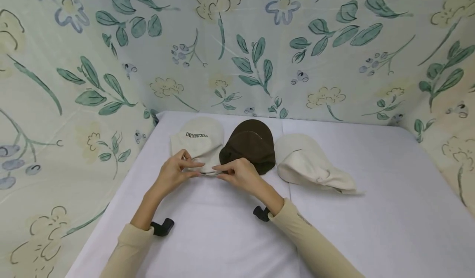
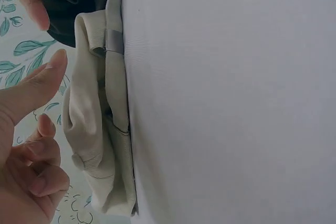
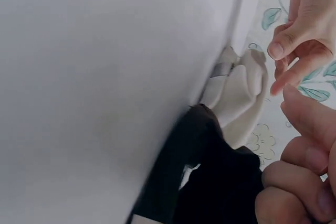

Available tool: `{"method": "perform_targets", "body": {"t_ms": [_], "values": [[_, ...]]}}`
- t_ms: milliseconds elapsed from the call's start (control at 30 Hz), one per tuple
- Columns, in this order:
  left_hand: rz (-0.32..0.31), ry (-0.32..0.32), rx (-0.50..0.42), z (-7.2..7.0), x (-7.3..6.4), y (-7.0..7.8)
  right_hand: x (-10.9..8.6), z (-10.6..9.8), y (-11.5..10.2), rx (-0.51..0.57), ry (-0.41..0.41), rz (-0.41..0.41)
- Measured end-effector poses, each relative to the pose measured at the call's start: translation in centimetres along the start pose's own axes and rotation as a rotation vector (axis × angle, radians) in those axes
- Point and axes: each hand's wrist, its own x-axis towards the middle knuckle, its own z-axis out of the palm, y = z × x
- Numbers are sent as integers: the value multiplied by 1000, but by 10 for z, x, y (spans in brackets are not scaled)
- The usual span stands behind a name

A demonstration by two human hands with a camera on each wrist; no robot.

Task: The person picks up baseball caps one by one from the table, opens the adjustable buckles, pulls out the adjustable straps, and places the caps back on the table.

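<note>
A cream baseball cap [image 1: 198,142] with COLORADO lettering, upside down in the head view, lies at the left of a row of caps. Just over its near edge hover my left hand [image 1: 168,175] and my right hand [image 1: 243,175], fingertips facing each other. Each thumb and index finger stand apart with nothing between them. In the left wrist view, a gap shows between my left fingers [image 2: 44,82] and the cream cap [image 2: 86,103]. Right beside it sits a dark brown cap [image 1: 252,137], near my right hand and also seen in the right wrist view.
A second cream cap [image 1: 306,154] lies to the right of the brown one, its narrow end pointing right. All rest on a white-covered table [image 1: 222,228]. Floral fabric [image 1: 230,55] hangs behind and at the sides. Black mounts [image 1: 163,227] stick out at both wrists.
</note>
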Motion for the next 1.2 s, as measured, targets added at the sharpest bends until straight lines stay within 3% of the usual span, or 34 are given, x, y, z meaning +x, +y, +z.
{"method": "perform_targets", "body": {"t_ms": [367,667,900,1200], "values": [[-10,-60,17,2,8,-4,8,13,8,-84,59,23],[19,-69,103,5,10,-3,12,17,10,-161,43,14],[93,-48,139,8,13,-8,13,19,12,-194,43,10],[154,-31,111,9,16,-11,14,20,12,-243,61,-5]]}}
